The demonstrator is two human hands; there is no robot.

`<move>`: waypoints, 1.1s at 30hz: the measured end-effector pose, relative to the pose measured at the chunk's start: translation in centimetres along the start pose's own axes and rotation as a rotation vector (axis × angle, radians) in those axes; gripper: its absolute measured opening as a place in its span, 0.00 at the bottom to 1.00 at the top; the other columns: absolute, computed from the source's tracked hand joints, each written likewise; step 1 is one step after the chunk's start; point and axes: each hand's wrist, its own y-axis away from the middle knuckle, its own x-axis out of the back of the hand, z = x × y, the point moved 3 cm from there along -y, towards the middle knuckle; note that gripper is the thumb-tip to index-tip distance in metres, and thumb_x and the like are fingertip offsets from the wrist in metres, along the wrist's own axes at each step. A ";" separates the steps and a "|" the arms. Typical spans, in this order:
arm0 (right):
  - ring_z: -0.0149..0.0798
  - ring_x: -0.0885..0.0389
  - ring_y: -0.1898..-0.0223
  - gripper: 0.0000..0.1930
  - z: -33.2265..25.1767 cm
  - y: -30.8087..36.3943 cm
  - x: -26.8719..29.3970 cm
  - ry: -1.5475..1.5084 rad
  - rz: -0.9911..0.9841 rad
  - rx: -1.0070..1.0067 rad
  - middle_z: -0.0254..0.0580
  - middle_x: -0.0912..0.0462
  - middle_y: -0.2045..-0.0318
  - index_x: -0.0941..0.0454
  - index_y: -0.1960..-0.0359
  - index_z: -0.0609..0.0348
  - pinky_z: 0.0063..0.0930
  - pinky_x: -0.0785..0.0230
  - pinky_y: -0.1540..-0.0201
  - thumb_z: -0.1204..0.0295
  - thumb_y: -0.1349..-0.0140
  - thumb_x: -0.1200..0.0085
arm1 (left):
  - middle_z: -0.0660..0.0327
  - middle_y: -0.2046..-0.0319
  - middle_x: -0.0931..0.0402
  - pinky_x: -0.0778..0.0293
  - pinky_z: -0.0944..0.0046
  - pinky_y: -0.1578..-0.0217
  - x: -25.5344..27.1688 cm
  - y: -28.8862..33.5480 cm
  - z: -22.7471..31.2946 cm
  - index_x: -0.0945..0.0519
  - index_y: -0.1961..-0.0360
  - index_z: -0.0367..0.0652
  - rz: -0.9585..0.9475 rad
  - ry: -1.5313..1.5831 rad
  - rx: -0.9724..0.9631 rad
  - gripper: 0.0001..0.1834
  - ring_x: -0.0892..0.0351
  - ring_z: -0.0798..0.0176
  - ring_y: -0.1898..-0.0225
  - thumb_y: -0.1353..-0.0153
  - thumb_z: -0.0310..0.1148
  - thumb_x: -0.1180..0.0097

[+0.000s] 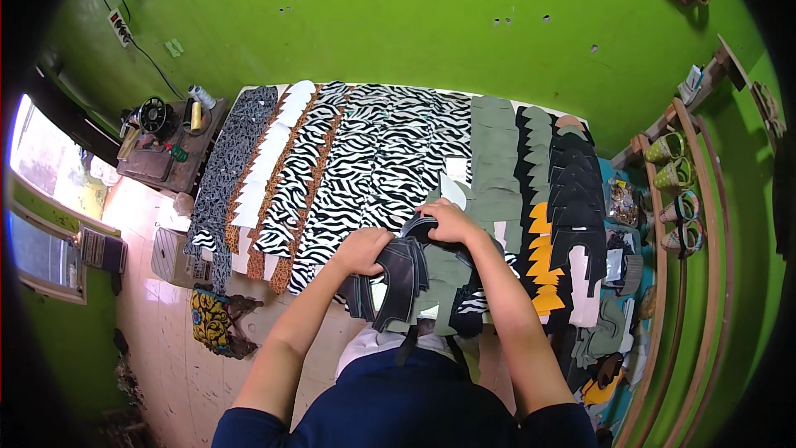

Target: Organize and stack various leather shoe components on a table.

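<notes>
My left hand is closed on a stack of black cut shoe-upper pieces with pale stitched edges, near the table's front edge. My right hand bends its fingers over dark curved pieces at the far end of the same pile; its grip is partly hidden. Under and beside the pile lie olive-grey pieces. Just beyond my right hand is a white piece. Rows of overlapping zebra-print pieces stretch away behind my hands.
Other rows hold dark patterned, white, olive, black and orange pieces. At left are a sewing machine and a patterned cushion. A wooden rack with sandals stands at right.
</notes>
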 end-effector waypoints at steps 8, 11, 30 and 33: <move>0.43 0.32 0.48 0.14 -2.6 3.6 0.3 0.082 0.249 0.207 0.36 0.26 0.50 0.26 0.66 0.57 0.36 0.38 0.47 0.77 0.59 0.46 | 0.54 0.67 0.30 0.30 0.56 0.62 0.3 0.5 -0.4 0.32 0.57 0.38 0.031 0.000 0.025 0.31 0.28 0.51 0.63 0.68 0.37 0.41; 0.44 0.31 0.49 0.14 -2.7 4.1 0.3 0.055 0.293 0.253 0.37 0.26 0.50 0.27 0.67 0.57 0.36 0.37 0.48 0.78 0.59 0.46 | 0.54 0.67 0.30 0.30 0.56 0.62 0.5 0.8 -0.5 0.31 0.57 0.39 0.066 -0.003 0.021 0.31 0.28 0.51 0.63 0.69 0.37 0.41; 0.41 0.26 0.54 0.26 0.7 -0.2 1.1 -0.442 -0.105 -0.150 0.44 0.23 0.57 0.29 0.52 0.54 0.29 0.34 0.53 0.72 0.57 0.38 | 0.52 0.64 0.29 0.31 0.56 0.58 1.9 2.1 -1.5 0.31 0.57 0.38 0.128 -0.032 0.094 0.31 0.28 0.49 0.60 0.68 0.35 0.41; 0.39 0.25 0.55 0.27 0.6 0.4 2.2 -0.598 -0.084 -0.172 0.43 0.23 0.57 0.30 0.50 0.57 0.29 0.33 0.53 0.72 0.55 0.36 | 0.51 0.64 0.29 0.31 0.56 0.57 2.6 2.8 -2.0 0.31 0.56 0.38 0.149 -0.028 0.116 0.31 0.28 0.48 0.60 0.68 0.34 0.42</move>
